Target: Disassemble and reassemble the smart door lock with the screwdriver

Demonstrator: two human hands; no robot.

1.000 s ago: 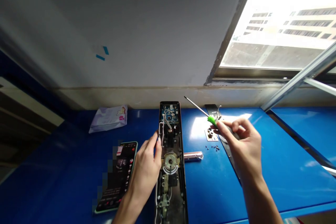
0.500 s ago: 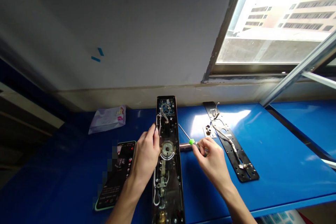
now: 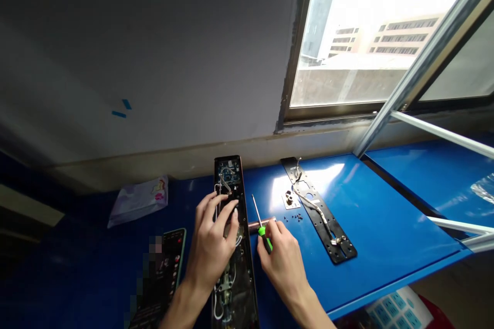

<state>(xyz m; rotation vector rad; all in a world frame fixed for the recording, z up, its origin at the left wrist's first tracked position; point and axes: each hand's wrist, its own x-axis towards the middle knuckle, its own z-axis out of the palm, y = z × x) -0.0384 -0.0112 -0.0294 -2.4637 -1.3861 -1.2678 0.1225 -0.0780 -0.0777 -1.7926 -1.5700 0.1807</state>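
Observation:
A long black opened lock body [image 3: 231,185] with a blue circuit board and white wires lies lengthwise on the blue table [image 3: 366,200]. My left hand [image 3: 212,241] rests on its middle, fingers spread over the wires and parts. My right hand [image 3: 281,259] is closed round a green-handled screwdriver [image 3: 259,218], whose thin shaft points up and away beside the lock body's right edge. A shiny metal cylinder [image 3: 259,224] lies just behind the screwdriver.
A black metal plate [image 3: 318,211] with a white cable lies to the right, with a small square part [image 3: 289,199] and several tiny screws [image 3: 295,217] beside it. A phone [image 3: 165,267] lies at the left, and a pale packet [image 3: 137,200] lies farther back. A window frame bar [image 3: 409,79] slants at the right.
My right hand has brought the screwdriver from over the black plate at the right to the lock body's side. My left hand has slid onto the lock's middle. The view has shifted.

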